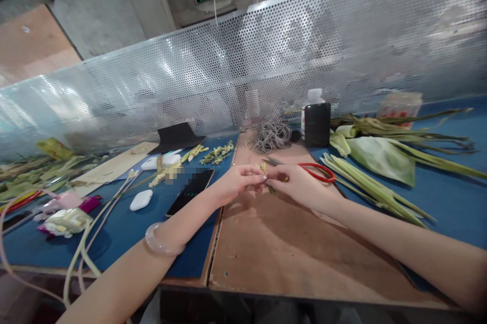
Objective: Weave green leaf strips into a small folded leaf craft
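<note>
My left hand (238, 183) and my right hand (292, 185) meet over the brown wooden board (274, 248), fingertips pinched together. Between them is a small yellow-green piece of plant strip (263, 167); its yellowish tip shows above the fingers and a darker end below, while the rest is hidden. Scissors with red handles (321, 178) lie just behind and beside my right hand, partly covered by it. A tangled bundle of grey cord (272, 136) rests on the board beyond my hands. Small yellow-green plant pieces (218, 153) lie beyond my left hand.
Split green leaf strips (380, 189) and a broad leaf (384, 156) lie at right. A dark bottle (317, 123) stands at the back before a perforated metal screen (213, 75). Left are a phone (190, 194), white earbud case (141, 200), cables (102, 217) and dried leaves (41, 174).
</note>
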Available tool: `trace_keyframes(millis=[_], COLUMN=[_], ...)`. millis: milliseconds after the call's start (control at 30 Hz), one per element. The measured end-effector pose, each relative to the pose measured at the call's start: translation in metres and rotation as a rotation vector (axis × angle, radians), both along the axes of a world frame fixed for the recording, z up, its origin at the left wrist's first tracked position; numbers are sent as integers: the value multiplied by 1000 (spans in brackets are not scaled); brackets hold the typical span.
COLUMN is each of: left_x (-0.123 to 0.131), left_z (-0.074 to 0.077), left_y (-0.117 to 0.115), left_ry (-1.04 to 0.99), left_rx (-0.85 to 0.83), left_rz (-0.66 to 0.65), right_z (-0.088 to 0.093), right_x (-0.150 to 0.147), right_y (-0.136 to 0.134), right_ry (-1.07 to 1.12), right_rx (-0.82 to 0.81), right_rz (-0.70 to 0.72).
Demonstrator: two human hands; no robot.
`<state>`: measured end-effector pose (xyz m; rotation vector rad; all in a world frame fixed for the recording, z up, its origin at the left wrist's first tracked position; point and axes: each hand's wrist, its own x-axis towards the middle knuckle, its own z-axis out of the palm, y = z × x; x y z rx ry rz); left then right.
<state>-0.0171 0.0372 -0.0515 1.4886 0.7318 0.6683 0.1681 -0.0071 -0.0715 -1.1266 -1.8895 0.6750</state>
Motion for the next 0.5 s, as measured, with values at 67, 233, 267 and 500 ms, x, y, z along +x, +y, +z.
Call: trace_keyframes(millis=[67,233,267,500], left_x=[0,1,1,1], left_z=[0,1,2,4], left_y=[1,-1,-1,-3], left_ry=[-6,47,62,137], left_rx=[8,37,50,124], left_rz=[5,17,18,-14], right_z=[1,8,9,8], right_x=[0,-2,-2,-3], right_y=[-2,-7,-7,-8], right_ry=[-20,-83,-93,-128], right_rx=[-5,-18,-23,-44], right_rz=[-23,-38,-41,-59])
